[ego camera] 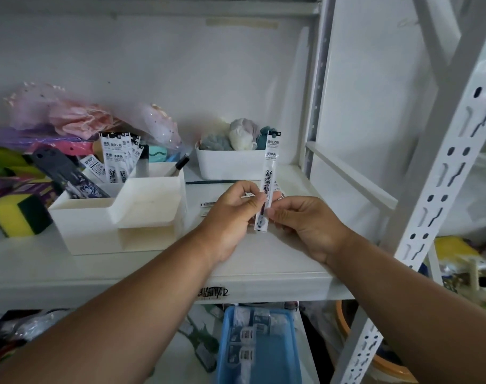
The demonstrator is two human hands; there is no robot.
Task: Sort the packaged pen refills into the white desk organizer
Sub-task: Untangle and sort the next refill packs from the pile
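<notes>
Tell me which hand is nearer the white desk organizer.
Left. The left hand is just right of the white desk organizer; the right hand lies farther right, beyond the packaged pen refill both pinch.

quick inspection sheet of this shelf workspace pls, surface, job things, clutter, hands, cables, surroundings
surface: white shelf, scribble mark on its front edge.
job's things: one refill pack held upright; several packs standing in the white desk organizer; more lie on the shelf behind the hands.
clutter: yellow-green sponge, pink mesh items, white bin of soft items.
hands: left hand and right hand both pinch the held pack.
cables: nothing seen.
surroundings: slotted white rack post; blue tray below holding more packs.
</notes>
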